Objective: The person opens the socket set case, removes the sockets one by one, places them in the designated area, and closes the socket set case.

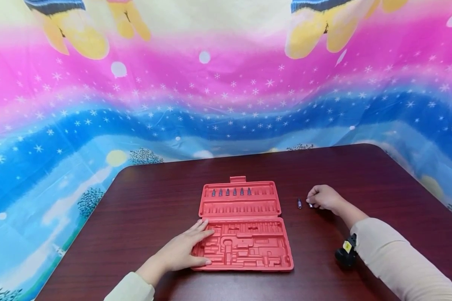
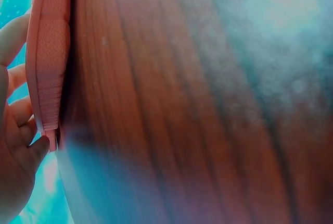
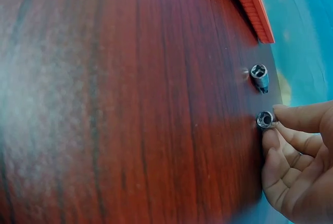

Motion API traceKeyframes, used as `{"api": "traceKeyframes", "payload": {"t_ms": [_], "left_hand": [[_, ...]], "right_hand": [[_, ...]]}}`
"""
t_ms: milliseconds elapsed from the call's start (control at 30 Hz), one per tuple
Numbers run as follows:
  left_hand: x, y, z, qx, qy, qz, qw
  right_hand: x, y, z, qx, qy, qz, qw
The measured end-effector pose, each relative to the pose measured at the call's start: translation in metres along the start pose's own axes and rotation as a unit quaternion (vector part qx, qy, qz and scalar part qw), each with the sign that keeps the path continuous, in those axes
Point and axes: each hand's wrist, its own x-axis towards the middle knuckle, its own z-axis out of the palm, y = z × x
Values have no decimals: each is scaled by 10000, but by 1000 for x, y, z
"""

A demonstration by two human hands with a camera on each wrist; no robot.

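Pinching a small silver cylindrical metal socket (image 3: 265, 120) between thumb and fingers of the right hand (image 1: 325, 197); cannot tell whether touching the dark reddish-brown wood-grain surface (image 1: 154, 196). Placed just right of a second silver metal socket (image 1: 299, 203), farther from an open red plastic case (image 1: 245, 242) with six dark pointed bits (image 1: 235, 192) in its far half. Resting the left hand (image 1: 182, 246), fingers spread, on the case's left edge. Backed by a pink-and-blue snowflake-printed cloth (image 1: 226, 92).
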Motion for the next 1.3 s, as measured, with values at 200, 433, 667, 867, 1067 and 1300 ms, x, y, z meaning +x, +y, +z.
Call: {"api": "traceKeyframes", "payload": {"t_ms": [200, 433, 667, 867, 1067, 1300], "left_hand": [[-1, 0, 0, -11, 21, 1, 10000], [-1, -1, 1, 5, 39, 33, 10000], [-2, -1, 1, -33, 63, 53, 10000], [-1, 0, 1, -48, 42, 37, 10000], [-2, 0, 0, -10, 32, 8, 10000], [-2, 2, 0, 13, 14, -29, 10000]], "right_hand": [[2, 2, 1, -9, -19, -98, 10000], [2, 1, 3, 15, -76, -52, 10000], [1, -1, 2, -71, -78, 16, 9999], [1, -1, 1, -78, -90, 6, 9999], [2, 0, -1, -83, -126, -30, 9999], [-2, 0, -2, -119, -135, -90, 9998]]}}
